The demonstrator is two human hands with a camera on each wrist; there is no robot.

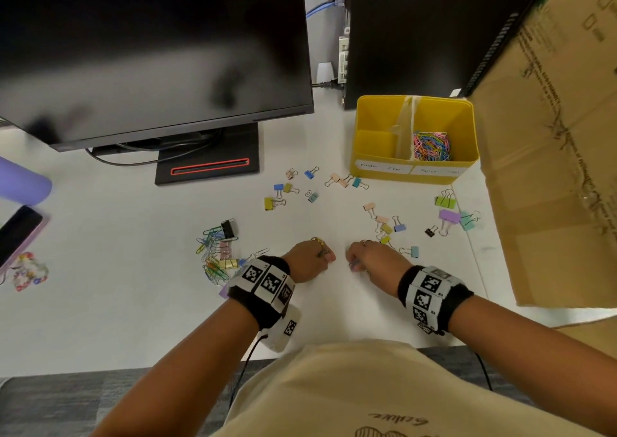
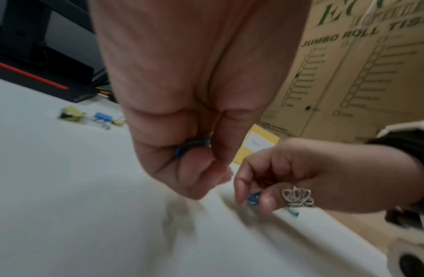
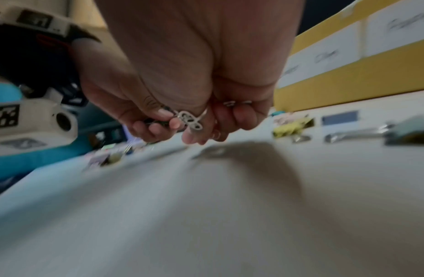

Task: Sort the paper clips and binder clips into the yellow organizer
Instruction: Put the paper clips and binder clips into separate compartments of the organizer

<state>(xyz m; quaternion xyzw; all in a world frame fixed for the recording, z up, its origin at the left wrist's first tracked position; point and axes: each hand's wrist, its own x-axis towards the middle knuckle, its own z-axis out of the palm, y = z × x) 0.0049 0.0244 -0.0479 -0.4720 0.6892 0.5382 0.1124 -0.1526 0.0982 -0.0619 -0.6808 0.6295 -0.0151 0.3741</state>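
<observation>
Paper clips (image 1: 431, 146) already fill the right-hand compartment of the yellow organizer (image 1: 374, 111), which stands well ahead of my two grips and off to the right; the left compartment, labelled for binder clips, looks bare from here. My left hand (image 1: 309, 259) is curled tight round something small and blue (image 2: 194, 145), and my right hand (image 1: 369, 258) pinches a small blue clip (image 2: 252, 198) between thumb and forefinger; both hover just above the table (image 1: 133, 303), nearly touching each other. I judge these to be paper clips, though blur keeps me from being sure. To do this well, I carry each hand over the right compartment before letting go, low enough that nothing bounces out. A tangled heap of paper clips (image 1: 213, 253) lies just left of my left grip, and binder clips (image 1: 387, 228) sit scattered ahead of and beside my right grip; I want to take those apart by kind, not scoop them mixed.
</observation>
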